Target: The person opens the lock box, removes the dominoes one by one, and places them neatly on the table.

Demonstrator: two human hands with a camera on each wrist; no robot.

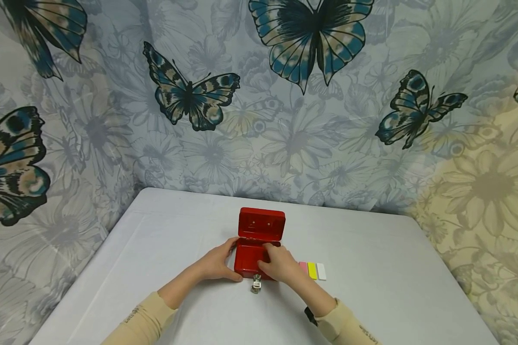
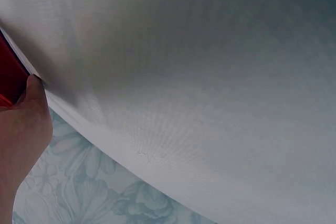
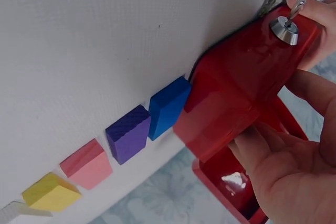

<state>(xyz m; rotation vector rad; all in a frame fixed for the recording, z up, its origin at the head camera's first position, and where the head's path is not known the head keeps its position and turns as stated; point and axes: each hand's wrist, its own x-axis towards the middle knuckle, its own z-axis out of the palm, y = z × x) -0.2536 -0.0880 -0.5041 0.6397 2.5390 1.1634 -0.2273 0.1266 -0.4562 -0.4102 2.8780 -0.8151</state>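
A red cash box (image 1: pixel 246 258) stands on the white table with its lid (image 1: pixel 261 224) raised at the back. Keys on a ring (image 3: pixel 296 3) hang from the lock (image 3: pixel 284 30) on its front. My left hand (image 1: pixel 217 261) grips the box's left side, thumb at the front corner and fingers toward the back one. Over the right part of the box, my right hand (image 1: pixel 280 263) reaches in with bent fingers. In the right wrist view its fingertips (image 3: pixel 247 142) disappear behind the box wall, and I cannot tell whether they hold anything.
Right of the box, a row of small blocks runs outward: blue (image 3: pixel 169 107), purple (image 3: pixel 128 134), pink (image 3: pixel 87 165), yellow (image 3: pixel 51 192) and white (image 3: pixel 23 212). The blue one is close to the box wall. A butterfly-patterned wall covering (image 1: pixel 293 143) rises behind the table (image 1: pixel 371 268).
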